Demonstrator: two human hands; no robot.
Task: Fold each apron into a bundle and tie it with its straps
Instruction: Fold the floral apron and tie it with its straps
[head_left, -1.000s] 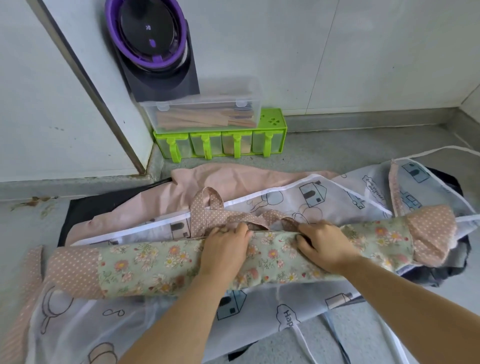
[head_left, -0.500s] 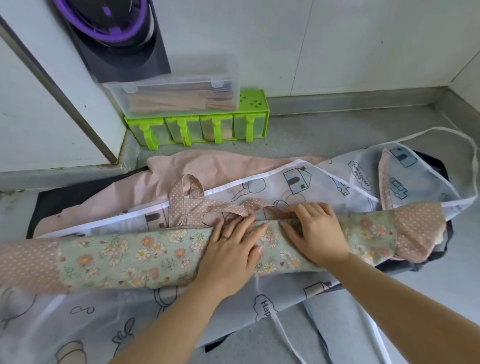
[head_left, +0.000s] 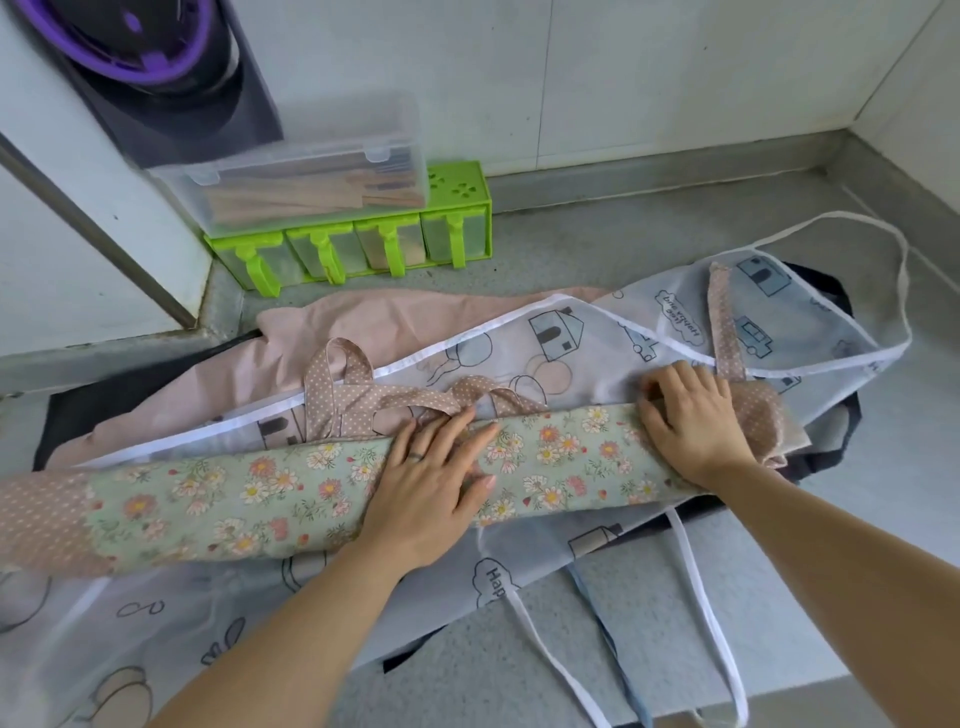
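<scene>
Green floral cotton apron with pink dotted trim (head_left: 234, 499) lies folded lengthwise into a long narrow strip across the pile, running left to right. Its left end goes out of view. Judged about halfway: the lengthwise folding looks done, but the strip is not rolled or folded up into a bundle and nothing is tied. Pink polka-dot fabric straps (head_left: 363, 395) lie loose and tangled just behind the strip's far edge.

Left hand (head_left: 431, 478) lies flat on mid-strip, fingers straight, pressing down. Right hand (head_left: 691, 421) sits near the right dotted end, fingers curled over the far edge, apparently gripping the floral apron there.

Underneath, not started: sheer white apron printed with houses (head_left: 571, 343), plain pink cloth apron (head_left: 395, 322) and dark cloth (head_left: 130, 384) at the bottom, all spread flat. Thin white tape straps (head_left: 701, 597) trail toward the front edge of the grey speckled bench (head_left: 597, 244) and over it at bottom right.

Room: the wall runs close behind, with a corner at the far right. Lime-green plastic drawer rack (head_left: 457, 182) with a clear plastic lidded box of wooden utensils (head_left: 311, 176) on top stands at back left, apart from the pile. There is bare bench behind the aprons at right and in front at right, so rolling inward from either end looks unobstructed. Risk: loose straps catching in the roll.
</scene>
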